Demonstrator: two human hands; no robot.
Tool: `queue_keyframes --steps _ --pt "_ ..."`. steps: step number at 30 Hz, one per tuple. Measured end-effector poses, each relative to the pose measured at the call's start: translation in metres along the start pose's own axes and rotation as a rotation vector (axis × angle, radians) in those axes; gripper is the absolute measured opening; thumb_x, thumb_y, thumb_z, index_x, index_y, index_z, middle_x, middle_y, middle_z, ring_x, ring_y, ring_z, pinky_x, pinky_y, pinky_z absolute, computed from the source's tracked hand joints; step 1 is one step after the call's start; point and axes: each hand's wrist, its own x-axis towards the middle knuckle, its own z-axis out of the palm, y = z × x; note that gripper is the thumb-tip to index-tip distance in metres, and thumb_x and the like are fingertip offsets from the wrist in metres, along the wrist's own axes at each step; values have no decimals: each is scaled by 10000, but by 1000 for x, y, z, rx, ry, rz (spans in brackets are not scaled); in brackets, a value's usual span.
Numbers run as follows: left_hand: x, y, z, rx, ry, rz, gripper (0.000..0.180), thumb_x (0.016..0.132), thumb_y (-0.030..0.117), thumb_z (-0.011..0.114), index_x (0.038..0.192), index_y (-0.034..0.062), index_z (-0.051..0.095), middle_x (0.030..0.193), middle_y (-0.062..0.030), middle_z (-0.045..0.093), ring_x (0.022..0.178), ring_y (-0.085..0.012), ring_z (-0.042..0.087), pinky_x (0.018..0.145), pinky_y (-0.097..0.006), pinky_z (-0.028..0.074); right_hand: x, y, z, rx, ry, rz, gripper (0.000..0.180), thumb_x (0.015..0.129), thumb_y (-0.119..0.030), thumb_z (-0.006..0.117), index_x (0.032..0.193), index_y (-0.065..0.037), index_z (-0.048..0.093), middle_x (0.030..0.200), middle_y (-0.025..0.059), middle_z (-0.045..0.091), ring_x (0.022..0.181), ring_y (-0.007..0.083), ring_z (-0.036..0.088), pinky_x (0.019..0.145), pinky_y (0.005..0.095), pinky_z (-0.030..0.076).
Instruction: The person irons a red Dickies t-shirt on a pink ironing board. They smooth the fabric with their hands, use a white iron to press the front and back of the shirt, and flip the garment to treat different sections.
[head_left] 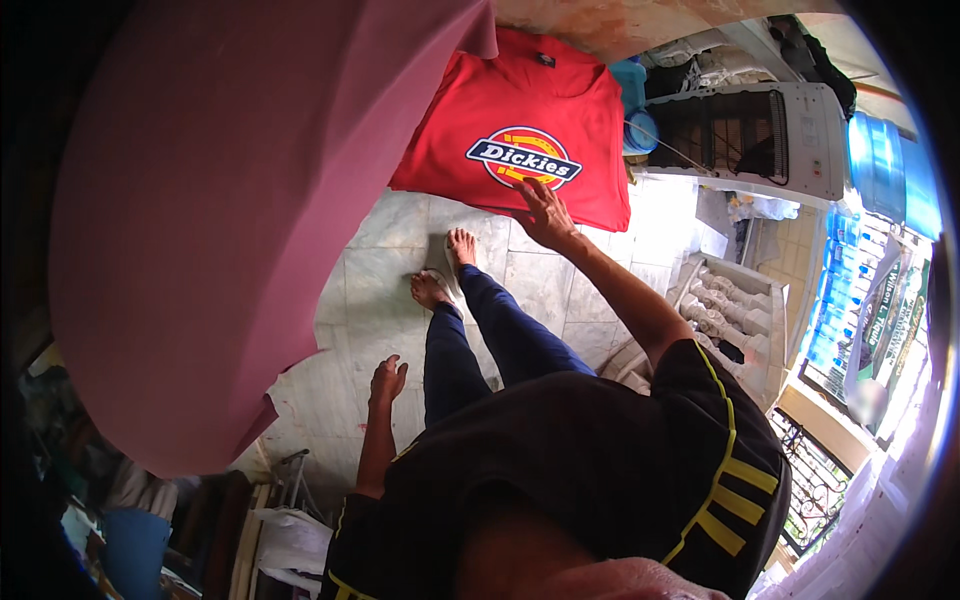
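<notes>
A red T-shirt (590, 120) with a round yellow, white and dark emblem lies spread ahead of me, its neckline at the far side. My right hand (545, 215) reaches to the shirt's near edge, just below the emblem, fingers apart and gripping nothing. Whether the fingertips touch the cloth, I cannot tell. Down by my left leg hangs my left hand (388, 380), empty, with thumb and fingers apart. A large mauve cloth (220, 220) drapes along my left and meets the shirt's left edge; what lies under it is hidden.
Pale tiles (370, 300) lie under my feet. At the right stand a white balustrade (730, 310), a white appliance with a dark front (820, 140) and blue water jugs (880, 170). A white plastic bag (295, 540) and a blue container (135, 550) sit at lower left.
</notes>
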Motion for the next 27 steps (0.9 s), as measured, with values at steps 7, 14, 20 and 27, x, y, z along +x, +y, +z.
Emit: queue_keyframes --steps 7,14,20,27 --pt "10 42 -11 -224 165 96 347 910 198 655 1225 69 586 1066 -203 665 948 -333 665 803 -419 541 98 7 1 -30 279 -129 752 838 -273 704 1471 -97 338 1480 202 370 1317 422 412 1021 542 407" --pt "5 78 -32 -262 189 64 334 923 186 636 1225 52 581 1044 -196 663 868 -309 680 738 -389 559 172 -1 25 -207 284 -48 727 845 -400 661 1437 -68 400 1534 230 278 1367 475 313 1053 574 353" --pt "-13 69 -25 -287 217 15 319 918 233 614 1180 51 614 987 -183 684 857 -328 682 786 -415 547 148 -34 18 56 -170 -434 534 886 -302 685 1347 -89 517 1310 166 575 1160 356 583 898 470 507" --pt "-17 25 -32 -332 414 -110 365 875 332 622 1104 50 653 983 -206 688 927 -399 658 834 -478 520 112 -232 -103 826 -989 -364 528 860 -151 711 1340 -31 527 1166 113 673 1067 233 654 927 369 506"
